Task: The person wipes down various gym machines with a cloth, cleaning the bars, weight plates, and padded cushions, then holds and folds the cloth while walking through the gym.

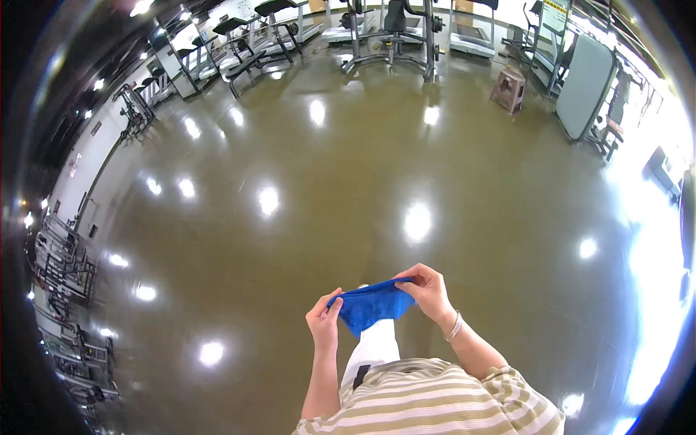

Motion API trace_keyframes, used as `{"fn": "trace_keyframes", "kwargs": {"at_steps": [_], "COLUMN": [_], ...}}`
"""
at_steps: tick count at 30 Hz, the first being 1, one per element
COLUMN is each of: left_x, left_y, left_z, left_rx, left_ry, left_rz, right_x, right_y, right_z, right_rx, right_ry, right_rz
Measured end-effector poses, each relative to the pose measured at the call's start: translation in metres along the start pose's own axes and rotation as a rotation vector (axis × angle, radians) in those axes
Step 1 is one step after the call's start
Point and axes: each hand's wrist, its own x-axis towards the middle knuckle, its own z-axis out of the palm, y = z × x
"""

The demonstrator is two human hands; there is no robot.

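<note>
A piece of bright blue cloth [375, 307] is stretched between my two hands, in front of my body. Its upper edge is pulled nearly straight, and the lower part sags in a rounded shape; exactly what kind of cloth item it is I cannot tell. My left hand [325, 317] pinches the left corner between thumb and fingers. At the right corner, slightly higher, my right hand [428, 291] grips the edge the same way. A bracelet [454, 326] circles my right wrist. White trousers [373, 346] show just below the cloth.
Shiny olive-brown floor [290, 232] spreads around me. Along the far side are treadmills [471, 40] and a weight machine [395, 32]. A brown stool [509, 90] and a grey upright panel [586, 87] stand at the right. Exercise racks [65, 268] line the left wall.
</note>
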Motion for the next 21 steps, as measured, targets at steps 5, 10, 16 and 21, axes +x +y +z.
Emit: {"fn": "trace_keyframes", "kwargs": {"at_steps": [5, 10, 16, 21], "left_x": [0.138, 0.264, 0.38, 0.488], "left_y": [0.017, 0.056, 0.031, -0.007], "left_z": [0.014, 0.028, 0.04, 0.056], "left_rx": [-0.054, -0.072, -0.017, 0.007], "left_ry": [0.0, -0.139, -0.045, -0.061], "left_rz": [0.123, 0.139, 0.036, -0.092], "right_x": [0.137, 0.262, 0.378, 0.489], "right_y": [-0.009, -0.03, -0.001, 0.02], "right_z": [0.02, 0.039, 0.05, 0.036], "right_rx": [-0.183, -0.259, -0.282, -0.374], "right_ry": [0.001, 0.002, 0.144, 0.137], "right_rz": [0.021, 0.02, -0.057, -0.019]}}
